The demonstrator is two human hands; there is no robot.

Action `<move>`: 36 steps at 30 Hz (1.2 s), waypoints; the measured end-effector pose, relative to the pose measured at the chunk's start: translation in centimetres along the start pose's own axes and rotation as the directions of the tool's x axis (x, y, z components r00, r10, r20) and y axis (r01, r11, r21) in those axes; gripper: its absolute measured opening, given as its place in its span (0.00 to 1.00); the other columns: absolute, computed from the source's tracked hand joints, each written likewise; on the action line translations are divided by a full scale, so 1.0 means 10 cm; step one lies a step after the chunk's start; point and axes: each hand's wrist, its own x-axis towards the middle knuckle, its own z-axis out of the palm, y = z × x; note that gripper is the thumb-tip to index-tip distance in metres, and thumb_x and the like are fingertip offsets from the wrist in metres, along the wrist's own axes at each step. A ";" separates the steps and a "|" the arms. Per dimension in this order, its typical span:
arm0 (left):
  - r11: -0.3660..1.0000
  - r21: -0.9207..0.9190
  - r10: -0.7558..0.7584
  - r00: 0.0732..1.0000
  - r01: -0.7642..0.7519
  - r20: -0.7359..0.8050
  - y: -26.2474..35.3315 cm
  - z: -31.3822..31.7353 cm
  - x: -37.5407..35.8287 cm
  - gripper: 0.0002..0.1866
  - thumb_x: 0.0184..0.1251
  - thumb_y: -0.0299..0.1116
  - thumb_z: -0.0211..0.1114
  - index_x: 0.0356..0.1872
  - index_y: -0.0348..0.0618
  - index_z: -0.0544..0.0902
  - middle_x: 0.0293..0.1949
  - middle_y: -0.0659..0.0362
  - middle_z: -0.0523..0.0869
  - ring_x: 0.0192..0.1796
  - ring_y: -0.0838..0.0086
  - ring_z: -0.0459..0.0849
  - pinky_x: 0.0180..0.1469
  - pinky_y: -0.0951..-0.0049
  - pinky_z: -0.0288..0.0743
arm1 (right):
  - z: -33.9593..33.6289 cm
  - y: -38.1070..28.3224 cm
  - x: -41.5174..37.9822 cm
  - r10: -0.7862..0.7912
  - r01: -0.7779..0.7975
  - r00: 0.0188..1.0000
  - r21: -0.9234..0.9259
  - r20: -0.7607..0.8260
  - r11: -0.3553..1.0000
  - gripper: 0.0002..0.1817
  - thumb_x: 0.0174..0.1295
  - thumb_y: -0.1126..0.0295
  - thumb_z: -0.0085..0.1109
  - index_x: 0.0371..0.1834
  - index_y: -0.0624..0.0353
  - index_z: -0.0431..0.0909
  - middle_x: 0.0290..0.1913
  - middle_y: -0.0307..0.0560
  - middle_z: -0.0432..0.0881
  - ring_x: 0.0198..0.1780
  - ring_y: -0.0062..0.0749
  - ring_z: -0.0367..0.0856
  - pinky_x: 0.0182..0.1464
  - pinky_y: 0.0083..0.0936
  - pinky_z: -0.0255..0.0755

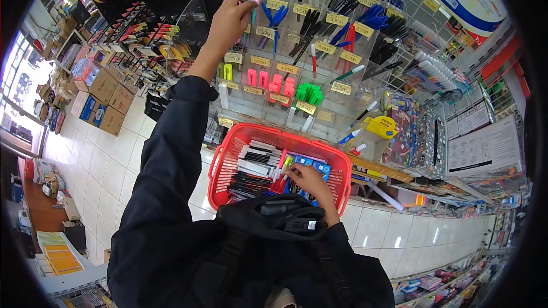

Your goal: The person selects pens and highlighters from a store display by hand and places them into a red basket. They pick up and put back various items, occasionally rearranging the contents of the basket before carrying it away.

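Note:
My left hand [233, 16] reaches up to the top left of the clear pen rack [240, 100], its fingers curled together beside a slot with pink and teal pens [253, 1]. What is between those fingers is hidden. Below, my right hand [311, 181] is inside the red basket [337, 154], thumb and fingertips pinched next to a yellow highlighter [288, 162]. Around it lie white and black pens [257, 162], a heap of black pens [248, 185] and blue packs [319, 168]. Blue pens [277, 17] stand just right of my left hand.
Pink highlighters [279, 85] and green highlighters [309, 92] fill lower slots of the rack. Price tags mark the slots. Cardboard boxes [108, 94] are stacked on the tiled floor to the left. A black bag [274, 214] hangs at my chest, overlapping the basket's near edge.

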 end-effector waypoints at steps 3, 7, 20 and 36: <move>0.999 -0.004 -0.053 0.996 0.053 -0.075 -0.03 0.06 0.02 0.13 0.61 0.26 0.65 0.48 0.44 0.81 0.39 0.54 0.77 0.45 0.59 0.77 0.46 0.64 0.74 | 0.02 0.03 0.01 -0.015 0.015 1.000 -0.010 0.005 1.000 0.16 0.64 0.57 0.61 0.44 0.60 0.82 0.32 0.55 0.85 0.35 0.45 0.85 0.37 0.35 0.75; 0.989 -0.124 -0.104 0.980 0.083 -0.170 0.05 0.05 -0.02 0.12 0.60 0.24 0.65 0.45 0.38 0.78 0.37 0.52 0.77 0.43 0.58 0.78 0.45 0.64 0.73 | 0.07 0.17 0.00 0.016 -0.015 0.994 -0.008 0.107 1.000 0.18 0.61 0.58 0.64 0.44 0.62 0.82 0.31 0.52 0.85 0.34 0.39 0.84 0.36 0.32 0.74; 0.718 -0.591 0.121 0.771 0.367 0.625 1.90 0.08 -2.27 0.06 0.64 0.32 0.63 0.33 0.40 0.79 0.28 0.50 0.81 0.32 0.54 0.82 0.34 0.59 0.74 | 0.31 0.40 0.01 0.172 0.001 0.855 -0.332 0.490 0.943 0.21 0.50 0.53 0.64 0.37 0.60 0.85 0.36 0.58 0.86 0.38 0.49 0.85 0.40 0.40 0.75; 0.384 -0.499 0.334 0.388 0.777 0.859 2.25 0.31 -3.42 0.18 0.64 0.39 0.66 0.50 0.38 0.81 0.41 0.52 0.81 0.41 0.63 0.81 0.45 0.69 0.74 | 0.31 0.41 -0.03 0.165 -0.025 0.876 -0.300 0.452 0.954 0.16 0.49 0.64 0.58 0.35 0.66 0.84 0.30 0.60 0.84 0.31 0.49 0.83 0.33 0.43 0.73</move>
